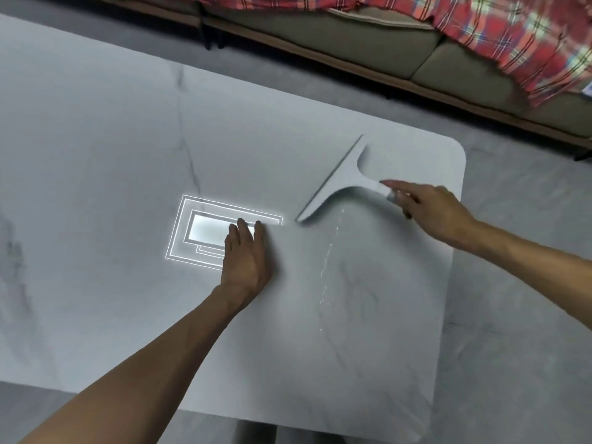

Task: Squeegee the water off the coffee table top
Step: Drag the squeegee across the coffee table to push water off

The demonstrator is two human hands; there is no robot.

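Seen from the head camera looking down, a pale marble-patterned coffee table surface (96, 149) fills most of the view, with a rounded corner at far right. A grey T-shaped squeegee (339, 184) lies on it toward that corner. Its blade runs diagonally, from the near left up to the far right, and its short handle points right, toward the person's right hand (429, 209).

That right hand reaches in from the right, fingers loosely spread, fingertips touching the handle's end. Its grip is not closed around the handle yet. The left hand (246, 254) lies flat and open on the surface, left of the blade's near tip, holding nothing. Its fingers overlap the bright rectangular reflection of a ceiling light (198, 229).

A thin trail of water droplets (330, 261) runs from just below the handle toward the near edge. The right hand is plainly the nearer one to the handle, so it would likely take hold first.

Beyond the surface sits a sofa (352, 43) draped with a red plaid blanket (512, 36).
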